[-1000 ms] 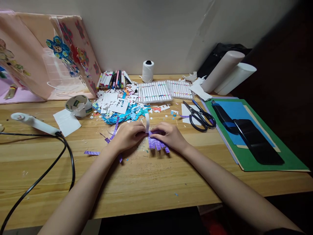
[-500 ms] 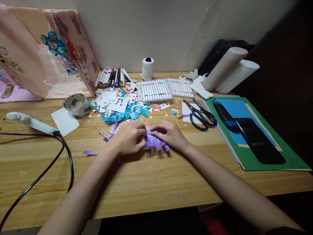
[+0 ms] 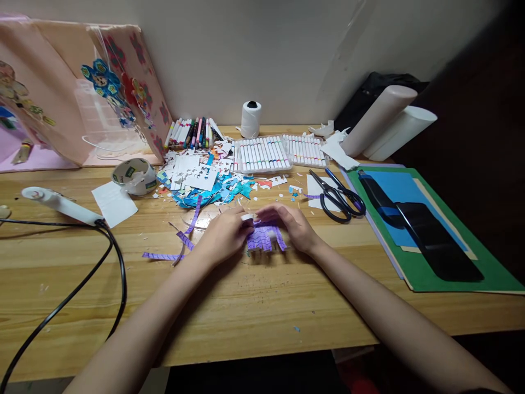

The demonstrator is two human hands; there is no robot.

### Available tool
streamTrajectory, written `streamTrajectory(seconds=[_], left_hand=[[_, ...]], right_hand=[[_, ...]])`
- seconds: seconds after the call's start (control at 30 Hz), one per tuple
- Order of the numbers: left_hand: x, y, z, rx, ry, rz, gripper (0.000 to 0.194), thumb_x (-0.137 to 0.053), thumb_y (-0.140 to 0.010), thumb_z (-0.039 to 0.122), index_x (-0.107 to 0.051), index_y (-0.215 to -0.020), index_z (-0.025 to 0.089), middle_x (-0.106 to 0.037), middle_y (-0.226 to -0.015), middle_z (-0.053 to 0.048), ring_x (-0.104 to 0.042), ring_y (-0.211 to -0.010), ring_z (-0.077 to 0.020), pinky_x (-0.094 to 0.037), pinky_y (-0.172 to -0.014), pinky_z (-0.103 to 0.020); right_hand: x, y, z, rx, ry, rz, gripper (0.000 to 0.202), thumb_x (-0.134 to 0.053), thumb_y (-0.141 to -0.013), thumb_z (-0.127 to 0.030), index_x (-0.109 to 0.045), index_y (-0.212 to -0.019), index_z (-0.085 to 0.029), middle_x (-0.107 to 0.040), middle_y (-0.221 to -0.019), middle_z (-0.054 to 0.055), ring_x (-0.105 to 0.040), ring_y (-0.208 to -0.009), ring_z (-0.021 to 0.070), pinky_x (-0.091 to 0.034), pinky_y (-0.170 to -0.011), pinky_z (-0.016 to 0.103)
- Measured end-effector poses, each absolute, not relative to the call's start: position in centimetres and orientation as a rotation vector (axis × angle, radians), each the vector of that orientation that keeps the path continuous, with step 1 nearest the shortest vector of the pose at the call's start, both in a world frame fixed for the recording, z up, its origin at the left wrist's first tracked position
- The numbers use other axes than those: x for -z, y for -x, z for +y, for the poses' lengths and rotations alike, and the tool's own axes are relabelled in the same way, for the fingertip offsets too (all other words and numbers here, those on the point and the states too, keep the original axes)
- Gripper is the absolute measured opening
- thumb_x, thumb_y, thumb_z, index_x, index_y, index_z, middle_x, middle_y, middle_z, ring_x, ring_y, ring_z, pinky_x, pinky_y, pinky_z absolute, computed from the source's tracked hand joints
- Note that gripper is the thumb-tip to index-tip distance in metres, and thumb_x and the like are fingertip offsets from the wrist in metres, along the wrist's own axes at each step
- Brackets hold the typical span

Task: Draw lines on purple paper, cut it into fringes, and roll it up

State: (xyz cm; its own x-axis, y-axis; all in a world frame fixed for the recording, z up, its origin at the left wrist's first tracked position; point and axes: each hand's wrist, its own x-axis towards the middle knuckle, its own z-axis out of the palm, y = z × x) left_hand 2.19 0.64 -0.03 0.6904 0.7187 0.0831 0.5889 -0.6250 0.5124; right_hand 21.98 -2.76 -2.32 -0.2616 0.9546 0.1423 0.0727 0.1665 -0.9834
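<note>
A purple patterned paper piece (image 3: 259,237) with a fringed lower edge is between my two hands, over the middle of the wooden table. My left hand (image 3: 227,232) pinches its left end, with a small white bit showing at the fingertips. On the other side, my right hand (image 3: 293,227) curves around the paper's upper right, fingers bent over it; its thumb and fingertips are partly hidden. Loose purple strips (image 3: 164,256) lie left of my left hand.
Behind my hands are paper scraps (image 3: 192,172), marker cases (image 3: 262,155) and a thread spool (image 3: 251,119). Black-handled scissors (image 3: 336,197) lie right. A tape roll (image 3: 135,176) and a white glue gun (image 3: 61,205) with black cable are left; a green board (image 3: 435,262) is far right.
My right fingers have lifted from the paper's upper edge and arch beside it. A white bit now shows at my left fingertips. The view has shifted slightly.
</note>
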Motion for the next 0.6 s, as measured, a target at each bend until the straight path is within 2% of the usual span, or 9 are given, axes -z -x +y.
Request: streamTrajectory(seconds=[0.07, 0.13, 0.23, 0.3, 0.43, 0.5, 0.6], left_hand=[[0.03, -2.43, 0.55, -0.389, -2.374, 1.055, 0.007, -0.057, -0.086, 0.020, -0.063, -0.085, 0.017, -0.067, -0.087, -0.006, -0.061, -0.078, -0.0184, -0.045, -0.069, -0.030], [0.00, -2.69, 0.49, -0.384, -2.342, 1.103, 0.016, -0.053, -0.090, 0.025, -0.063, -0.082, 0.016, -0.068, -0.083, -0.007, -0.061, -0.075, -0.0185, -0.044, -0.068, -0.030], [-0.11, -3.00, 0.38, -0.328, -2.348, 1.190, 0.027, -0.042, -0.095, 0.027, -0.062, -0.082, 0.015, -0.068, -0.083, -0.008, -0.061, -0.076, -0.0195, -0.043, -0.068, -0.030], [-0.22, -3.10, 0.28, -0.285, -2.367, 1.212, 0.027, -0.040, -0.096, 0.027, -0.061, -0.084, 0.015, -0.067, -0.084, -0.009, -0.061, -0.077, -0.0200, -0.042, -0.069, -0.030], [-0.39, -3.10, 0.14, -0.231, -2.411, 1.216, 0.028, -0.037, -0.096, 0.025, -0.060, -0.085, 0.015, -0.066, -0.084, -0.009, -0.060, -0.079, -0.0210, -0.042, -0.069, -0.031], [-0.44, -3.08, 0.13, -0.210, -2.428, 1.225, 0.029, -0.035, -0.097, 0.025, -0.059, -0.086, 0.015, -0.065, -0.085, -0.010, -0.060, -0.080, -0.0218, -0.043, -0.071, -0.032], [-0.46, -3.13, 0.18, -0.189, -2.446, 1.217, 0.028, -0.034, -0.096, 0.024, -0.059, -0.087, 0.015, -0.065, -0.088, -0.010, -0.060, -0.081, -0.0221, -0.043, -0.071, -0.033]], right_hand=[[2.22, -21.93, -2.72, -1.219, 1.023, -1.580, 0.044, -0.034, -0.097, -0.049, -0.064, -0.102, -0.018, -0.069, -0.099, 0.010, -0.066, -0.093, 0.0199, -0.052, -0.086, 0.038], [2.06, -21.84, -2.62, -1.137, 1.086, -1.677, 0.033, -0.043, -0.095, -0.043, -0.065, -0.099, -0.019, -0.069, -0.098, 0.009, -0.066, -0.092, 0.0197, -0.052, -0.085, 0.037], [1.84, -21.82, -2.51, -1.065, 1.145, -1.807, 0.019, -0.060, -0.085, -0.029, -0.064, -0.101, -0.020, -0.069, -0.100, 0.007, -0.065, -0.092, 0.0190, -0.052, -0.085, 0.036], [1.71, -21.94, -2.50, -1.057, 1.144, -1.890, 0.033, -0.070, -0.075, -0.027, -0.061, -0.107, -0.020, -0.067, -0.105, 0.008, -0.064, -0.095, 0.0199, -0.052, -0.087, 0.037], [1.48, -22.31, -2.52, -0.959, 1.117, -2.089, 0.063, -0.085, -0.058, -0.031, -0.057, -0.113, -0.020, -0.062, -0.114, 0.009, -0.059, -0.105, 0.0244, -0.048, -0.093, 0.041], [1.48, -22.35, -2.50, -0.965, 1.113, -2.102, 0.068, -0.087, -0.055, -0.031, -0.056, -0.114, -0.020, -0.061, -0.114, 0.009, -0.058, -0.106, 0.0247, -0.047, -0.094, 0.040], [1.72, -22.13, -2.43, -1.003, 1.157, -2.039, 0.059, -0.085, -0.058, -0.028, -0.058, -0.111, -0.019, -0.063, -0.110, 0.008, -0.060, -0.101, 0.0229, -0.049, -0.090, 0.037]])
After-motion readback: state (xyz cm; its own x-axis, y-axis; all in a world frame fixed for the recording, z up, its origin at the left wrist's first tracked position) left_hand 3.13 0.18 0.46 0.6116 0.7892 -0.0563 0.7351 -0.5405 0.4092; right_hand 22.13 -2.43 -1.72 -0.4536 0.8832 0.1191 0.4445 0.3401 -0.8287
